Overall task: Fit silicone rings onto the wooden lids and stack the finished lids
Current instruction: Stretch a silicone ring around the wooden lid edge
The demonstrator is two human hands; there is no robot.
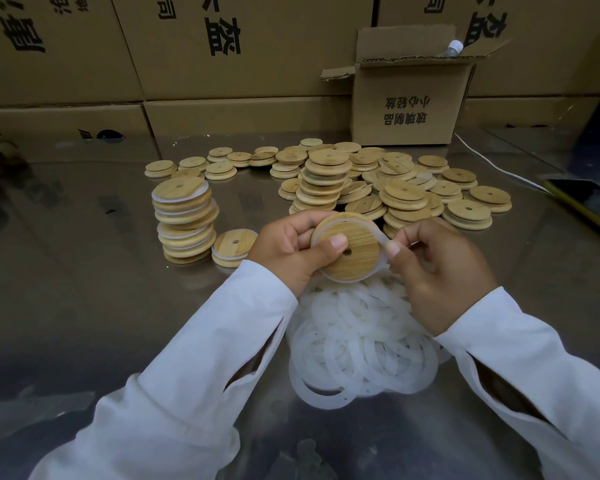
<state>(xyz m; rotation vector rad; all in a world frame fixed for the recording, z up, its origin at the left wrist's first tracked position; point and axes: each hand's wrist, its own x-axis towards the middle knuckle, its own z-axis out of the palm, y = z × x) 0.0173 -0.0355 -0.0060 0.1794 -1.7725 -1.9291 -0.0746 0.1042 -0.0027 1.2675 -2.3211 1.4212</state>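
**Ring part-seated on a lid held above the table**

The left hand (288,244) grips a wooden lid (354,261) by its rim, thumb pressed flat on the face near the centre hole. At the lid's 3 o'clock, the right hand (437,268) pinches a translucent silicone ring (381,237) between thumb and fingers, holding that stretch clear of the edge; the rest hugs the rim. (Both sleeves are white.) At 6 o'clock a pile of loose rings (361,341) lies on the metal table (84,271). At 9 o'clock stands a leaning stack of finished lids (184,220), one ringed lid (232,247) just beside its base. From 12 to 2 o'clock spreads a heap of bare lids (378,181), an open cardboard box (406,105) beyond it.
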